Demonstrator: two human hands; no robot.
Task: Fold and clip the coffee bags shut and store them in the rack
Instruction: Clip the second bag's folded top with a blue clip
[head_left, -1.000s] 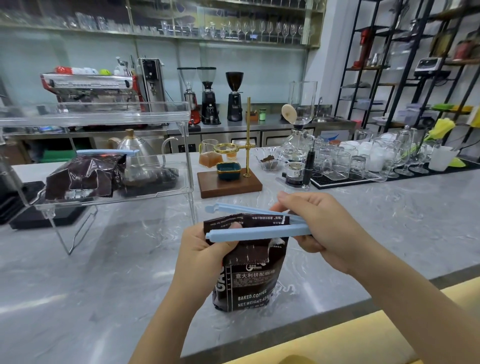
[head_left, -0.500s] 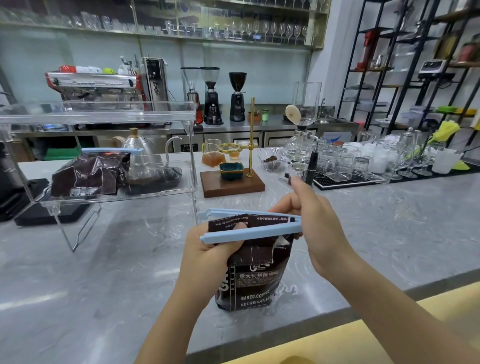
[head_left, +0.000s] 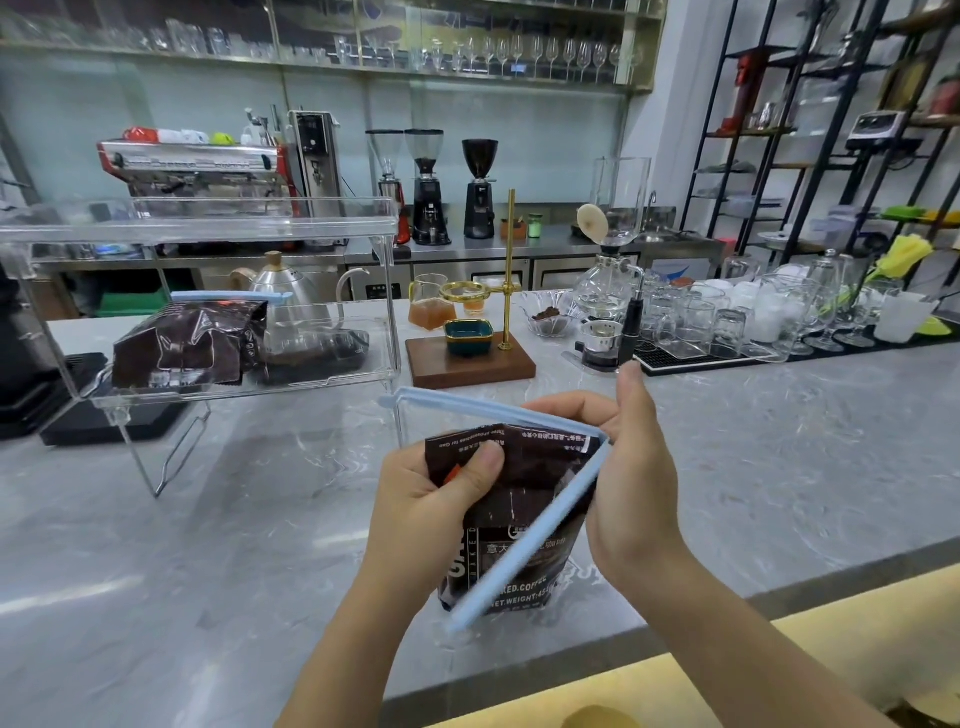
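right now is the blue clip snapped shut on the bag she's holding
No, the blue clip is spread wide open in a V, hinged by the right hand, while the left hand holds the bag.

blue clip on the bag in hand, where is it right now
In the head view, the blue clip is low and centre, swung open in a V over the coffee bag; the right hand holds its hinge while the left hand grips the bag's folded top.
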